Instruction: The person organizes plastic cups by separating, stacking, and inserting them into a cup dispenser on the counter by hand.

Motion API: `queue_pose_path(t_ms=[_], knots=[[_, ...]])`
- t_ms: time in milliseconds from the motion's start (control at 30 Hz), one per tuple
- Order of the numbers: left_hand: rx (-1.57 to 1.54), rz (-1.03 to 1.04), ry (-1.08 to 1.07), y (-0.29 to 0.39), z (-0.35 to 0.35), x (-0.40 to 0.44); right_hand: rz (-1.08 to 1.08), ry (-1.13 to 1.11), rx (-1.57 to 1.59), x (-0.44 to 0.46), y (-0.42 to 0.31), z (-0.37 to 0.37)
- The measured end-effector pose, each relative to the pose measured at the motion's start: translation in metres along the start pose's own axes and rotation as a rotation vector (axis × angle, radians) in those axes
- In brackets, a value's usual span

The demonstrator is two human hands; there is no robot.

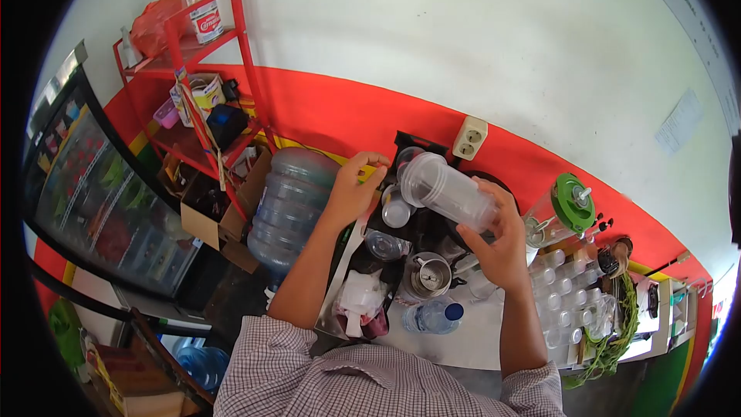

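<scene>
Two hands (502, 241) — right holding clear cups (446, 191) | wall sign (681, 1): "ORIGINAL"

White tabletop (467, 346), blue-capped bottle (431, 316) on it, clear cups (565, 299) clustered at right

Right hand (507, 251): some fingers hidden; sign (683, 4) cut off by top edge.
</scene>
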State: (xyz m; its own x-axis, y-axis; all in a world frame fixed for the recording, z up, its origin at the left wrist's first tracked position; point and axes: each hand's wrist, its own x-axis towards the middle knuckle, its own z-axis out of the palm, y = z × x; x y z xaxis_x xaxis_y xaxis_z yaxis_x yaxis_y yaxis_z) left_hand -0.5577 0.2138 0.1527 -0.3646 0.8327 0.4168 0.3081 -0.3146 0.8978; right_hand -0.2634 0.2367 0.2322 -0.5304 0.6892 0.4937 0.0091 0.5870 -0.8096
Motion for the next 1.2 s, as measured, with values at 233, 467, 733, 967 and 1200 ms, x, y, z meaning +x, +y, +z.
queue_pose_path(t_ms=[233,467,733,967,1200], knots=[[-0.170,-0.407,-0.278,-0.059,-0.001,0.066,-0.046,-0.169,-0.320,0.052,-0.018,-0.002],[-0.244,-0.485,-0.411,-0.094,0.002,0.087,-0.082,-0.233,-0.398,0.073,-0.009,0.001],[-0.254,-0.514,-0.428,-0.097,0.012,0.086,-0.115,-0.241,-0.727,0.073,0.027,0.025],[-0.565,-0.513,-0.311,-0.111,0.028,0.063,-0.144,-0.216,-0.828,0.071,0.052,0.054],[-0.660,-0.372,-0.141,-0.126,0.040,0.038,-0.237,-0.237,-0.908,0.079,0.058,0.068]])
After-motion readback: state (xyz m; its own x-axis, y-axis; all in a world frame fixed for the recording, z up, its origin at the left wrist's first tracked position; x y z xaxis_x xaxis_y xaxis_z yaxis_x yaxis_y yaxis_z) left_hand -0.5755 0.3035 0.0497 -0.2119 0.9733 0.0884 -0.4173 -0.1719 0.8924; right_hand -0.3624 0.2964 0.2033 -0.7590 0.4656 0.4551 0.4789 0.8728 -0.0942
